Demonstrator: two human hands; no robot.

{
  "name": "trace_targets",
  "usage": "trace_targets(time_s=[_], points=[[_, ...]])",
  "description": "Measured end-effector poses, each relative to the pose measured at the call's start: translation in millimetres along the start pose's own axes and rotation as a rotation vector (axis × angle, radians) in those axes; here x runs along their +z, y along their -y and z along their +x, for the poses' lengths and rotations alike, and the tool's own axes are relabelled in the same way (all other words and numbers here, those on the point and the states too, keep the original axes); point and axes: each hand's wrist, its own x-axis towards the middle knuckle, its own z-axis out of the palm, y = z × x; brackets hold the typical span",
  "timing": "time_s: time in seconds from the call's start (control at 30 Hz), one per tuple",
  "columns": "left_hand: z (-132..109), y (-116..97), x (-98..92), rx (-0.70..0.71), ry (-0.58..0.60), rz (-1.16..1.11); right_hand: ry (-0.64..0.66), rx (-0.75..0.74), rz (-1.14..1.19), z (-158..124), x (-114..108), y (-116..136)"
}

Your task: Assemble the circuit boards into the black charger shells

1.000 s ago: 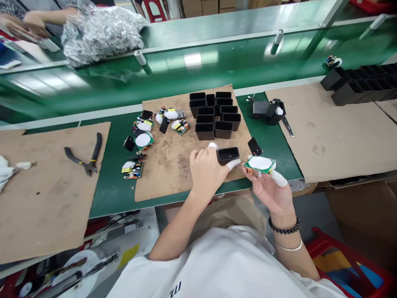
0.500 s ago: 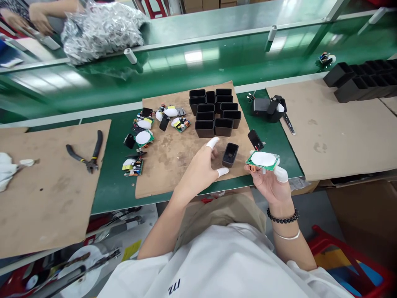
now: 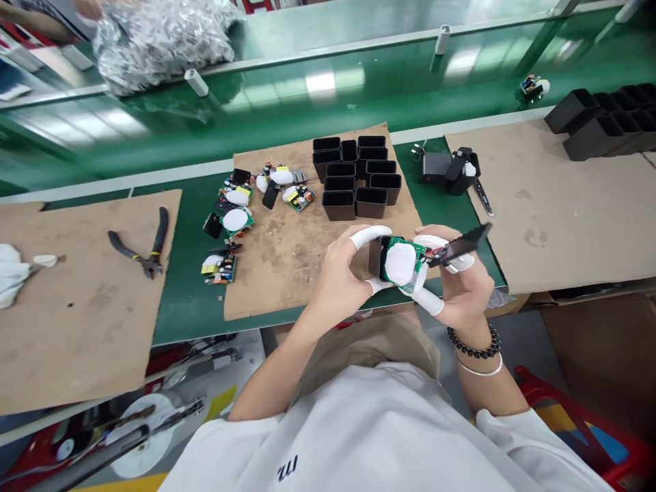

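My left hand (image 3: 348,270), with white finger cots on thumb and forefinger, grips a black plastic case (image 3: 376,256) lying on its side, mouth toward the right. In my right hand (image 3: 461,287) is a green circuit board (image 3: 403,263) with a white pad on it; its left end is at the case mouth, and I cannot tell how far inside. A black end cap (image 3: 464,244) hangs by short wires from the board's right end, above my right fingers. Behind both hands, several open black cases (image 3: 339,203) stand upright in a cluster on the cardboard (image 3: 287,273).
Several circuit boards (image 3: 236,220) lie at the left of the cardboard. Farther left are cutting pliers (image 3: 148,260). Tweezers (image 3: 483,198) and black parts (image 3: 435,167) lie at the right, with more cases (image 3: 597,137) beyond. A plastic bag (image 3: 164,41) sits across the green belt (image 3: 277,102).
My left hand has closed on the single case and tipped it over. My right hand has brought the board leftward and turned it, so its end meets the case mouth.
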Motion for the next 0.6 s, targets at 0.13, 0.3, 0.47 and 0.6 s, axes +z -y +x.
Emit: trace_targets(time_s=[0.13,0.3,0.47,0.6], points=[[-0.9,-6.6,-5.1,-0.002,0.004,-0.014,0.015,-0.108,-0.108,12.4,-5.6,9.5],[-1.9,-11.9,-7.3,-0.037,0.017,0.0,0.033,-0.145,-0.125,19.7,-6.6,17.9],[-2.0,-12.1,-8.4,-0.051,0.019,0.016,0.087,-0.076,-0.159,20.5,-8.4,23.0],[-2.6,-9.0,-8.8,-0.042,0.024,-0.003,0.12,-0.056,-0.152,19.7,-9.4,21.7]])
